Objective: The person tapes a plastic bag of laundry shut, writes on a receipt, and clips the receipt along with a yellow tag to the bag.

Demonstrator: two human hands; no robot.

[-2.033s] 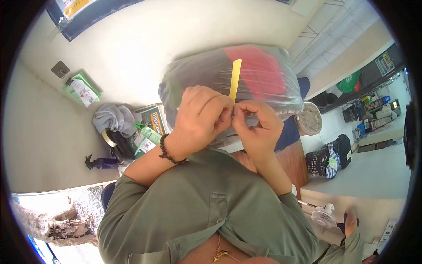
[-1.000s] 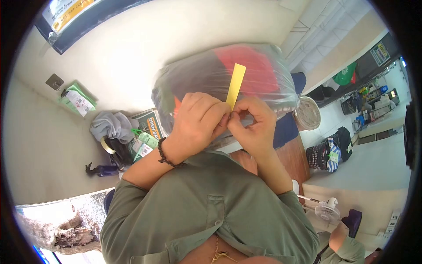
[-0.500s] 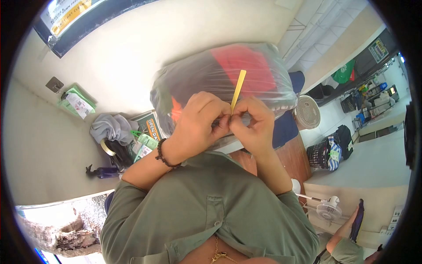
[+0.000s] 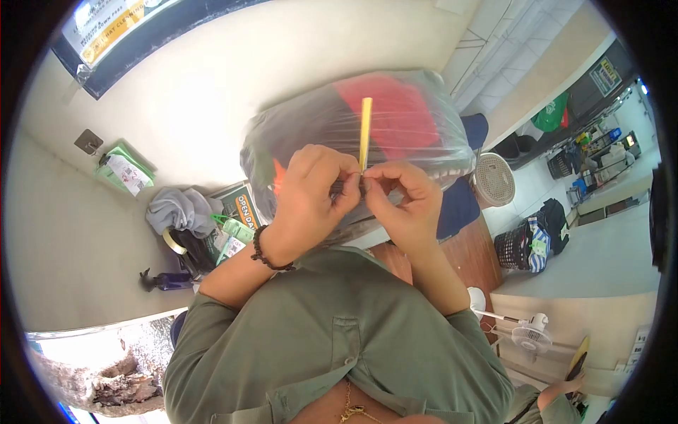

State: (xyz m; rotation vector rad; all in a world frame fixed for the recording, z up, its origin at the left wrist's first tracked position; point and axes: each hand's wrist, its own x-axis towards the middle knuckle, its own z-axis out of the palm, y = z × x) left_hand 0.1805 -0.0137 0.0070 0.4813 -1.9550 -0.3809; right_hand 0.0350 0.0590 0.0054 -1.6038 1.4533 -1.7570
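Observation:
A thin yellow strip (image 4: 365,134) stands up from between my fingertips, its lower end pinched. My left hand (image 4: 314,194), with a dark beaded bracelet at the wrist, closes thumb and forefinger at the strip's base. My right hand (image 4: 406,198) meets it there in a matching pinch, the fingertips of both hands touching or nearly so. Behind and below the hands lies a large clear plastic bag (image 4: 296,116) packed with dark and red folded cloth. What the other fingers hold, if anything, is hidden.
At left are a grey cloth bundle (image 4: 180,210), a tape roll (image 4: 174,242), green tags (image 4: 236,230) and a dark spray bottle (image 4: 169,280). To the right stand a beige basket (image 4: 492,180), a black laundry basket (image 4: 512,252) and a white fan (image 4: 531,336). Another person (image 4: 558,403) is at lower right.
Both hands have shifted slightly left and up with the yellow strip, which now stands more upright. The person at lower right has moved lower, and a yellow-edged object appears by their hand.

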